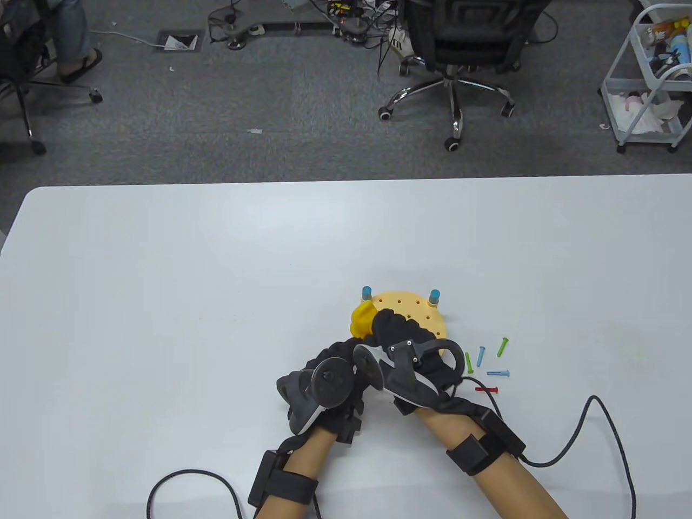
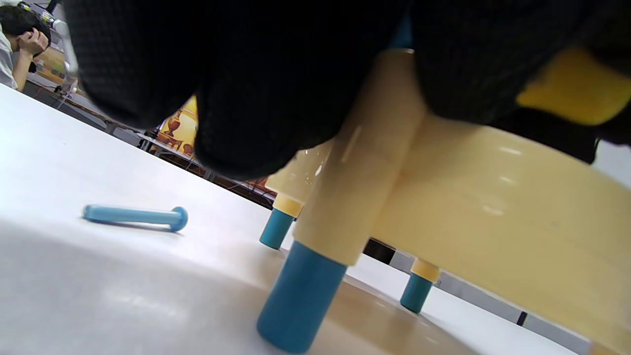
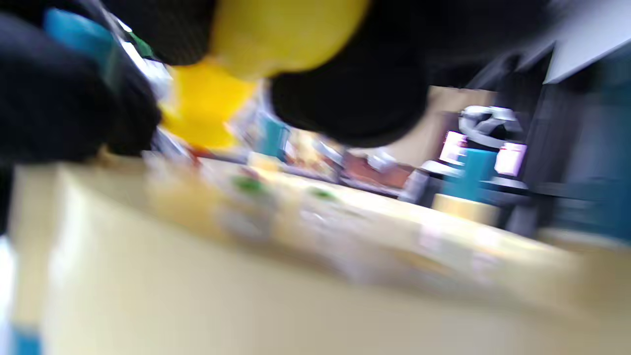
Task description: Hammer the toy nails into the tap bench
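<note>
The round yellow tap bench point(image 1: 419, 312) stands on the white counter point(image 1: 162, 303), near its front edge and a little right of centre, on blue-tipped legs point(image 2: 300, 301). Both gloved hands crowd over its near side. The right hand point(image 1: 403, 338) reaches across the bench top, its fingers wrapped round a yellow toy hammer point(image 1: 361, 320) whose head shows at the bench's left rim. The left hand point(image 1: 338, 367) lies just beside it at the bench's near-left edge; its fingers are hidden, so I cannot tell whether it grips anything. Loose toy nails lie on the counter just right of the bench: two green point(image 1: 503, 346), two blue point(image 1: 480, 356), one red point(image 1: 486, 389).
</note>
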`<state>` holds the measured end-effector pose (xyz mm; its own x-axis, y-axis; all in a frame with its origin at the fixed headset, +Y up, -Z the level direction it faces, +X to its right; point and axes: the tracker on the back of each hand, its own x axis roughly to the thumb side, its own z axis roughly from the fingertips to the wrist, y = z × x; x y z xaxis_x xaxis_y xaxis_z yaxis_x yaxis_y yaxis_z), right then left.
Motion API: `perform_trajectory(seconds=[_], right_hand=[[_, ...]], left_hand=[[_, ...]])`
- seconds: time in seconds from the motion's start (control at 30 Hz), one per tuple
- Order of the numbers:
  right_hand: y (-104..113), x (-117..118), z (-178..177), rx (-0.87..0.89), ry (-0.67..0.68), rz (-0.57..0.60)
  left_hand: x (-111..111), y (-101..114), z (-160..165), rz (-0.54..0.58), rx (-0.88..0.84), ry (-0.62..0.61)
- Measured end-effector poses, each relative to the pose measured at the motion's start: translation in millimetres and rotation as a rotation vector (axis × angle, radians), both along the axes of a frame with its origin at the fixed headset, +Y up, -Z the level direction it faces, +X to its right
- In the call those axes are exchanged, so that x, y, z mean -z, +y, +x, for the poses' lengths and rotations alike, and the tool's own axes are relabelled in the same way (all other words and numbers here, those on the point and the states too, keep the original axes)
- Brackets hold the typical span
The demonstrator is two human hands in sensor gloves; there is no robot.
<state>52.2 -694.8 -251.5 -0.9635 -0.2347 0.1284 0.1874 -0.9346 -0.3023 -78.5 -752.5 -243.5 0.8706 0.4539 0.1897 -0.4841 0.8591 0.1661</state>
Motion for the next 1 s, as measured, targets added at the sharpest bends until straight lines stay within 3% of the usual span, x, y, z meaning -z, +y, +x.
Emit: perform_trajectory(seconds=[0.03, 0.13, 0.17, 0.2, 0.27, 0.3, 0.37, 0.4, 0.43, 0.47, 0.5, 0.53, 0.57, 0.63, 0.67, 0.7, 0.73, 0.8, 0.83, 0.87, 0.9, 1.0], right_hand=[[1, 3, -1, 0.026, 0.057, 0.036], [8, -2, 6, 0.208, 0.035, 0.193], [-7, 7, 1, 0.193, 0.083, -0.026], [-9, 0, 4, -0.004, -0.112, -0.081], [-1, 5, 7, 0.031, 0.041, 0.002], [6, 3, 8, 0.023, -0.022, -0.02], [12, -2, 9, 0.203, 0.032, 0.173], [4, 2, 4, 0.212, 0.069, 0.084], [-14, 8, -4, 0.083, 0.046, -0.117], [-11, -1, -5, -0.011, -0.13, -0.075], [-4, 5, -1, -0.057, 0.001, -0.016], [1, 7, -5, -0.022, -0.002, -0.085], [10, 4, -3, 0.05, -0.049, -0.046], [11, 0, -6, 0.214, 0.005, 0.09], [-15, 11, -13, 0.14, 0.046, -0.137], [-13, 3, -12, -0.021, -0.137, -0.13], [-3, 4, -10, -0.095, -0.031, -0.03], [8, 7, -7, -0.026, -0.085, -0.119], [16, 4, -1, 0.061, -0.082, -0.065], [22, 2, 6, 0.179, -0.055, 0.065], [27, 0, 11, 0.251, -0.029, 0.101], [24, -1, 11, 0.215, -0.029, 0.136]], left_hand=[[0, 0, 0, 0.002, 0.004, 0.005], [0, -1, 0, 0.001, -0.001, 0.004], [0, 0, 0, 0.001, -0.003, 0.003], [0, -1, -1, 0.002, -0.006, 0.012], [0, 0, 0, 0.001, -0.009, 0.005], [1, 0, -1, 0.0, -0.011, 0.005], [1, 0, -1, 0.001, -0.011, 0.006], [1, 0, -1, 0.001, -0.01, 0.006], [1, -1, -1, 0.0, -0.011, 0.011], [1, -1, -2, 0.0, -0.017, 0.01], [1, -1, -1, -0.005, -0.019, 0.007], [1, -1, -1, -0.002, -0.017, 0.003], [1, -1, -1, -0.004, -0.018, 0.003], [1, 0, -1, -0.003, -0.018, 0.004], [1, 0, -2, -0.004, -0.017, 0.005], [1, -1, -2, -0.003, -0.019, 0.009], [2, -1, -2, -0.006, -0.023, 0.001], [2, 0, -2, -0.005, -0.021, 0.002], [1, -1, -2, -0.004, -0.02, 0.002], [2, -1, -2, -0.005, -0.021, 0.002], [2, -1, -2, -0.008, -0.025, -0.001], [2, -1, -2, -0.007, -0.024, 0.0]])
